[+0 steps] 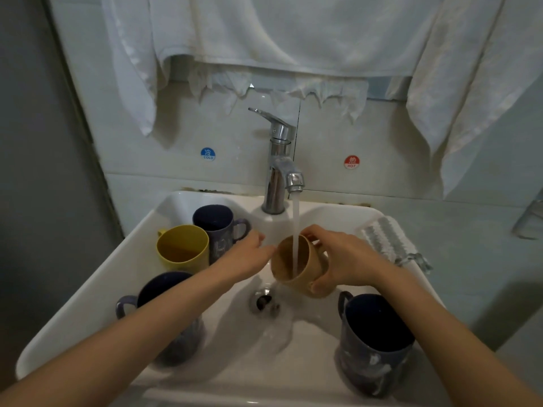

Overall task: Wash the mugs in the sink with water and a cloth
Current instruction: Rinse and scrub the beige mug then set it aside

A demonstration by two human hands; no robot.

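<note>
- Five mugs are in or over the white sink (111,274); entries run from the left of the frame.
- Dark mug, lower left (160,284): upright on the basin slope, handle to the left, partly covered by the left forearm.
- Yellow mug (183,248): upright, centre left, just in front of the rear dark mug (216,220).
- Left hand (249,257): centre of frame, fingers straight and loosely together, holding nothing. Its tips are at the tan mug's rim; contact cannot be told.
- Tan mug (293,267): centre, held above the drain (264,301), tilted with its mouth up and to the left. The water stream (296,215) from the tap (277,171) runs into it.
- Right hand (346,259): curled round the tan mug, thumb under the wall, fingers over the top by the handle, wrist bent inward.
- Dark mug, lower right (376,333): upright, handle at the back.
- Brush (385,239): lying on the right rim.
- White cloths (293,33): hanging on the wall, upper frame; neither hand holds one.
- Handling note: this looks like the rinse. Keep the mouth under the stream and turn the mug so water sweeps the whole wall. Grip firmly, as it is likely slippery, and a cloth must be fetched for wiping.
</note>
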